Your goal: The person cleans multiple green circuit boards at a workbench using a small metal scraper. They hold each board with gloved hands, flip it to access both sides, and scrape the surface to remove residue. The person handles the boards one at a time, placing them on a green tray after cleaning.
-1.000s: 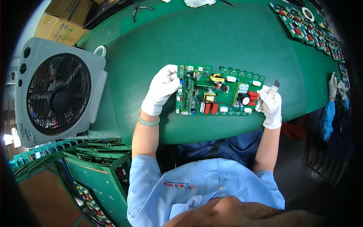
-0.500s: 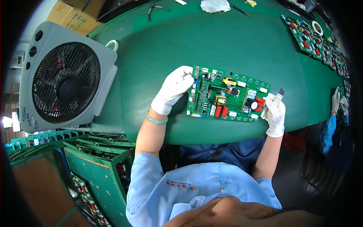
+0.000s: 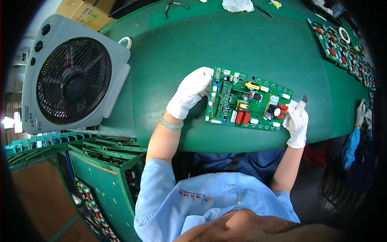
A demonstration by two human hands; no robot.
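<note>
A green circuit board (image 3: 256, 108) is held up over the green tabletop, its component side facing me. Red, yellow, white and black parts crowd it, and a black round part sits near its right end. My left hand (image 3: 188, 93), in a white glove, is closed on the board's left edge near the upper corner; its fingertips are partly hidden. At the right edge my gloved right hand (image 3: 297, 126) grips the board. The same hand also holds a small tool with a flat grey blade (image 3: 304, 99), which sticks up past the fingers.
A grey box fan (image 3: 76, 86) stands on the left, beside a white ring (image 3: 125, 42). Pliers (image 3: 174, 7) and a white cloth (image 3: 238, 5) lie at the back. Several populated boards (image 3: 332, 48) line the far right, where a co-worker's gloved hand (image 3: 360, 113) shows. Green racks (image 3: 105, 173) stand lower left.
The whole view has shifted slightly, so the table things, board and hands appear farther right. Both hands keep the same hold on the board, and the blade tool stays in my right hand.
</note>
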